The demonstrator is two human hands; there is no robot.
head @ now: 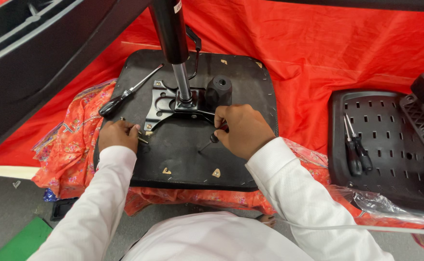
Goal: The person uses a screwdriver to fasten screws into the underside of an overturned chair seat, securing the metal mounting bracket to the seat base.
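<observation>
An upturned black chair seat (183,154) lies on an orange patterned cloth. A black metal tilt plate (166,104) with a gas cylinder (173,34) standing in it is fixed at its middle. My left hand (118,135) rests at the plate's left corner, pinching a small dark bolt or key (142,140). My right hand (243,129) grips a small screwdriver (207,144) with its tip down on the seat, close to the plate's near edge. A longer black-handled screwdriver (125,94) lies loose on the seat at the left.
A black perforated chair back (390,154) lies at the right with two screwdrivers (356,147) on it and clear plastic wrap (381,200) below. Red cloth (318,43) covers the floor behind. A dark chair part (38,58) looms at the upper left. A green mat (19,241) shows at the bottom left.
</observation>
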